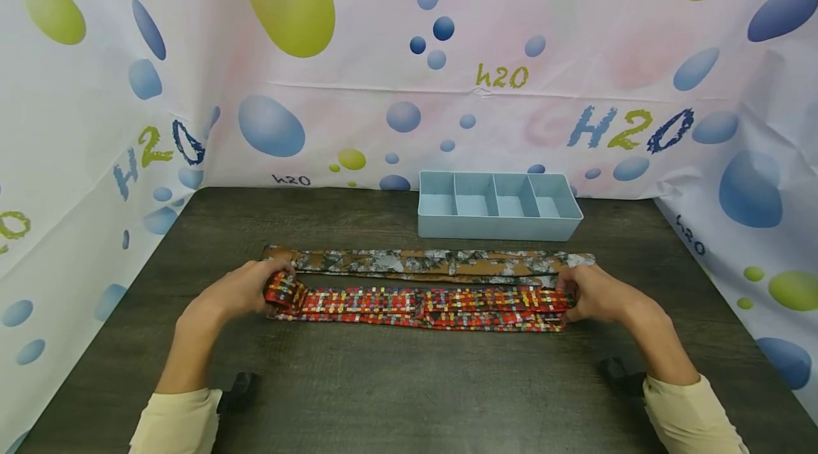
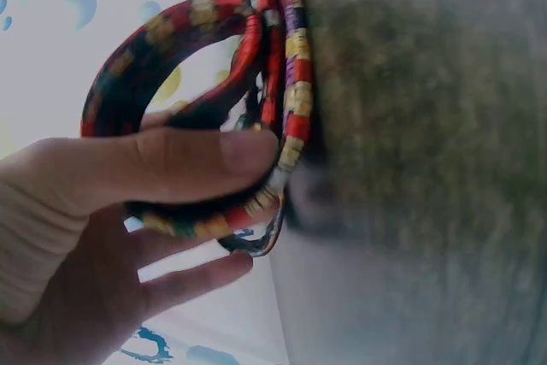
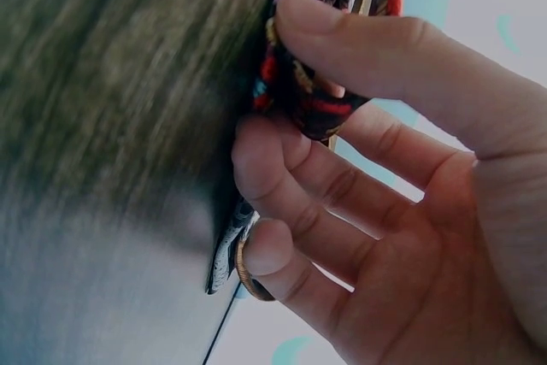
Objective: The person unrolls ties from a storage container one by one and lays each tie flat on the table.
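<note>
A red checked fabric strip [image 1: 364, 303], folded lengthwise into layers, lies across the table in the head view. At its left end the cloth bends up into a round loop [image 2: 205, 14], which my left hand [image 1: 236, 290] pinches between thumb and fingers. My right hand [image 1: 601, 292] grips the strip's right end, thumb [image 3: 316, 16] on the near side and fingers curled behind the folded layers. Just behind it, a brown strip with a grey-white floral pattern [image 1: 396, 262] lies parallel, its right end partly covered by my right hand.
A pale blue box with several compartments [image 1: 498, 228] stands at the back of the dark wooden table [image 1: 409, 383], right of centre. Behind and along both sides hangs a white sheet printed with coloured ovals [image 1: 358, 13]. Dark straps [image 1: 238, 391] sit at the wrists near the cuffs.
</note>
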Motion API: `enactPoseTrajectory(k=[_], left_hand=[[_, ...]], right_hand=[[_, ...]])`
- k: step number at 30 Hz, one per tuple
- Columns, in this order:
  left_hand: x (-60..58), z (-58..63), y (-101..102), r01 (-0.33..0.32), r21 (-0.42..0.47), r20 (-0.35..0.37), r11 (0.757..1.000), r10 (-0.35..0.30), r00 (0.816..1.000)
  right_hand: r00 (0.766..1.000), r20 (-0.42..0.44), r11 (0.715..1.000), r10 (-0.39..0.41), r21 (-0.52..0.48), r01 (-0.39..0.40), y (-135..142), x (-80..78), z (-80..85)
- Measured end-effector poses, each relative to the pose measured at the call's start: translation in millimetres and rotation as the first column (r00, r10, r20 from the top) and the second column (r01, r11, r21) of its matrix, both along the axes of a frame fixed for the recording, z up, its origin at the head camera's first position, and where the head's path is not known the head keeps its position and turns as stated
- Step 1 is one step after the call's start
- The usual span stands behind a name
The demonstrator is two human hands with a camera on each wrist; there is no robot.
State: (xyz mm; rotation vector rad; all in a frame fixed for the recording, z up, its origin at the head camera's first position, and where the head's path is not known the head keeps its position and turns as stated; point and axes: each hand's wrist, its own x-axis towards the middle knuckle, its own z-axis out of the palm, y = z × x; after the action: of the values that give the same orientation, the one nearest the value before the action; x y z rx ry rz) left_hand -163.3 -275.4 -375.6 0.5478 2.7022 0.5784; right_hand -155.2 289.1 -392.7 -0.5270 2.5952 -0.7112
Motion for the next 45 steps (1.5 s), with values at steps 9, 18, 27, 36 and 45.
enactPoseTrajectory(k=[9,18,27,36,45], left_hand=[[-1.0,-5.3,5.9,-0.016,-0.094,-0.004,0.995,0.016,1.0],[1.3,-0.3,11.5,0.043,-0.008,-0.02,0.999,-0.043,0.999],[2.4,-3.7,15.4,0.042,-0.037,-0.034,0.998,-0.044,0.998],[2.7,-4.8,21.1,0.05,-0.046,-0.04,0.998,-0.051,0.998],[4.2,6.5,-2.2,0.045,0.084,-0.072,0.995,-0.039,0.997]], right_hand=[[1.0,0.004,1.0,-0.007,0.007,0.007,0.1,-1.3,-0.3],[1.0,-0.004,1.0,-0.006,0.021,0.006,-0.2,-1.0,-1.3],[1.0,0.001,1.0,0.003,0.009,-0.003,-0.2,-0.9,-0.9],[1.0,0.005,1.0,0.008,0.009,-0.008,0.5,-2.7,-0.5],[1.0,0.002,1.0,0.01,-0.004,-0.01,1.2,-2.1,-1.8]])
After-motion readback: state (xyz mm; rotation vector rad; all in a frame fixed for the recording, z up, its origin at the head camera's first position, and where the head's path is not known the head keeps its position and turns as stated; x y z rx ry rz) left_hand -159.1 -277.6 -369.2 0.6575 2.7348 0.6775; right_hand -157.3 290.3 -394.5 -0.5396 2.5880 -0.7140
